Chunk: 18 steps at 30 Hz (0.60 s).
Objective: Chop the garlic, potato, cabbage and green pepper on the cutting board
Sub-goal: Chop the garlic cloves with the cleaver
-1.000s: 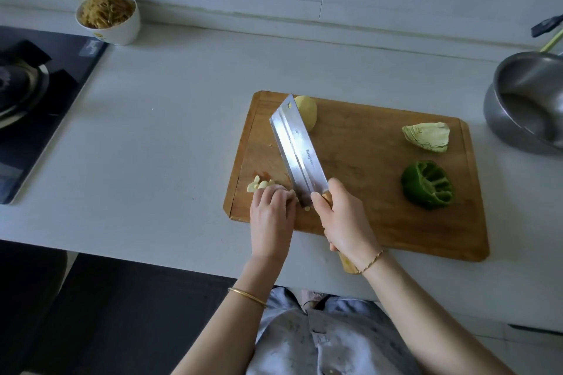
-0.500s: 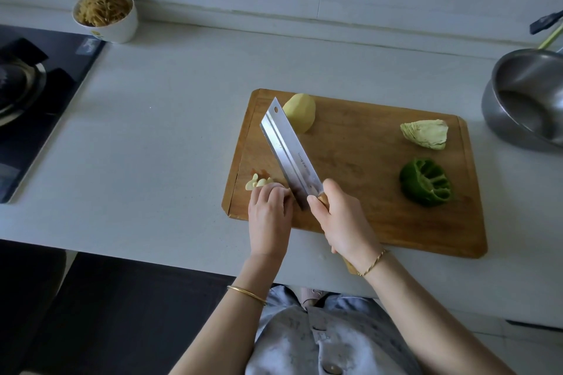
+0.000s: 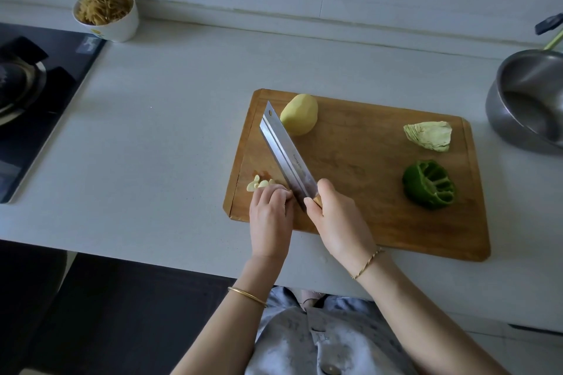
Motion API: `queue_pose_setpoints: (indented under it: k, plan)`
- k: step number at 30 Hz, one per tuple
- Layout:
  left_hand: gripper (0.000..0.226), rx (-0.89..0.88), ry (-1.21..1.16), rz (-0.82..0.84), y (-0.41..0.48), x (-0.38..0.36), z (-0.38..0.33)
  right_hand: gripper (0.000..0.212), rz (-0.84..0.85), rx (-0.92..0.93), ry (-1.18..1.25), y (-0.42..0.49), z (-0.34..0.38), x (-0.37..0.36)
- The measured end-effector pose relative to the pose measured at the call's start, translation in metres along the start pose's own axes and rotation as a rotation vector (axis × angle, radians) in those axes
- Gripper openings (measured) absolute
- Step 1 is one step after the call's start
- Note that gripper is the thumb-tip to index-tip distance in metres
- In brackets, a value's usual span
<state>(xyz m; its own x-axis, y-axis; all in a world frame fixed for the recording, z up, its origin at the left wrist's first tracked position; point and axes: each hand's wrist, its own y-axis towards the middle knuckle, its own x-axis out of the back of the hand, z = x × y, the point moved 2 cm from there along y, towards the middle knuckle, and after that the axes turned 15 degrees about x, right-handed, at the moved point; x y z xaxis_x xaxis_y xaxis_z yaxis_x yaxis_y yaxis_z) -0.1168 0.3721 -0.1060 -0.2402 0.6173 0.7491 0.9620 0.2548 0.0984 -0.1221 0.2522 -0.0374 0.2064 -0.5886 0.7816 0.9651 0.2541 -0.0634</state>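
— What's over on the far left?

— A black hob (image 3: 45, 119) set into the pale counter (image 3: 167, 131). Just behind its corner, against the wall, stands a white bowl (image 3: 122, 26) heaped with thin brownish shredded strands (image 3: 103, 6).

— And where's the garlic?

— At the near left corner of the cutting board (image 3: 365, 192). A few pale slices of garlic (image 3: 259, 183) lie there, right against the fingertips of the left hand (image 3: 269, 219). That hand is curled over the garlic, knuckles forward, beside the blade. The piece under the fingers is hidden.

— The knife?

— A broad cleaver (image 3: 286, 155) runs diagonally from the board's far left down to the right hand (image 3: 338, 222), which is wrapped round the wooden handle, thumb up by the blade. Its edge is down at the board, next to the left knuckles.

— The rest of the vegetables?

— The peeled potato (image 3: 300, 114) sits whole at the far edge, just right of the cleaver's tip. Further right, well apart, a wedge of cabbage (image 3: 429, 135), and nearer, the green pepper (image 3: 429, 184) with its opened side up.

— Anything past the board?

— A steel pot (image 3: 527, 106), cut off by the right edge — only its grey inner wall shows.
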Motion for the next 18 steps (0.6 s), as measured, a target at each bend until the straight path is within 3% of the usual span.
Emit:
queue_pose_setpoints:
  k: [10,18]
  plan:
    - [0.007,0.000,-0.013,-0.025,0.003,0.001,0.000,0.022,-0.010,0.002,0.003,0.009,0.000,-0.006]
    - [0.008,0.020,0.015,-0.011,0.004,0.004,-0.002,0.031,-0.154,-0.085,0.450,-0.003,-0.009,0.011]
